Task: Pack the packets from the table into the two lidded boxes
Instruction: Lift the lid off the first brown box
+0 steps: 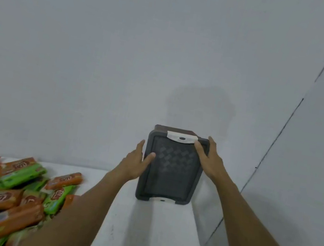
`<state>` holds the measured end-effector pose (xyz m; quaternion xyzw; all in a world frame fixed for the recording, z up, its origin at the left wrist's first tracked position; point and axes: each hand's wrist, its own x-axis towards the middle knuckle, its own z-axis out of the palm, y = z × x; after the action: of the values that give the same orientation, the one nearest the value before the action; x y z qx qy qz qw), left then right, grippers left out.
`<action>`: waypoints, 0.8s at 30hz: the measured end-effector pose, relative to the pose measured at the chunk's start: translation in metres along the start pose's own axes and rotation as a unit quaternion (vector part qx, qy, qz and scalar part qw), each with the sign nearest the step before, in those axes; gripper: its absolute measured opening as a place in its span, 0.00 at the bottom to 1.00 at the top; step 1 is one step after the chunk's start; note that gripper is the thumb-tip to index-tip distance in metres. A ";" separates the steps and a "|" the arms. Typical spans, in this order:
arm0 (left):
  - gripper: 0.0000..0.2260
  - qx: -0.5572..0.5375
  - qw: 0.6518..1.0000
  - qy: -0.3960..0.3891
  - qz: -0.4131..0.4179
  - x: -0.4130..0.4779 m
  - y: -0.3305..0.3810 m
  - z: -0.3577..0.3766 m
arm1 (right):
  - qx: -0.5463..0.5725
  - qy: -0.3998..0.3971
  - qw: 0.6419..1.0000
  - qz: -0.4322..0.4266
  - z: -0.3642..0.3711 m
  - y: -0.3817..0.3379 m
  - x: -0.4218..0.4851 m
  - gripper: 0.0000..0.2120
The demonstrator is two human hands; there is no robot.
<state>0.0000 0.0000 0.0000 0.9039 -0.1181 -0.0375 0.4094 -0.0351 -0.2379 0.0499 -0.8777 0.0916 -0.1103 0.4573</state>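
Fingers (149, 157) first: the left hand (136, 161) is clamped on the left edge of the box (170, 180), thumb laid over the lid (175, 159), the other fingers tucked behind the side. The right hand (209, 161) is gripping the right edge higher up, its thumb pressed on the lid just beside the far white latch (182, 137).

Now the risks. Only the edges are gripped, so a slip could be expected if either thumb relaxes. The right edge of the desk (148, 238) lies just below the box, and a dropped box could be lost over it. Should the far latch be nudged by that right thumb, the lid might swing loose.

Nearest, well left of the box, the packets (1, 192) are heaped in an orange-and-green pile, none judged packed. Below the box, bare desk is seen. The box itself is held between both hands, lid turned toward the camera, near latch (162, 199) lowest; whether the desk is touched cannot be told. Behind the box, only the wall (125, 52) is seen.
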 end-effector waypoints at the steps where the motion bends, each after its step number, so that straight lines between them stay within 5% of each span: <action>1: 0.33 -0.009 1.000 -0.003 0.011 0.001 0.002 0.004 | 0.012 0.002 1.000 0.003 0.001 0.002 0.001 0.39; 9: 0.18 0.054 0.997 0.047 0.021 0.004 0.005 0.009 | 0.019 0.013 1.000 -0.013 -0.007 0.009 0.010 0.31; 16: 0.13 0.158 0.983 0.066 0.063 -0.007 0.005 -0.005 | -0.161 0.037 0.984 -0.062 -0.014 0.002 0.007 0.24; 20: 0.14 0.200 0.973 0.060 0.100 -0.014 0.010 -0.032 | -0.298 0.072 0.943 -0.129 -0.016 -0.005 -0.007 0.28; 24: 0.14 0.246 0.960 0.060 0.120 -0.024 0.018 -0.061 | -0.414 0.164 0.853 -0.272 -0.016 -0.015 -0.020 0.27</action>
<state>-0.0170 0.0388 0.0532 0.9564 -0.2065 0.0969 0.1824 -0.0581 -0.2363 0.0691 -0.9447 -0.0397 -0.3249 -0.0182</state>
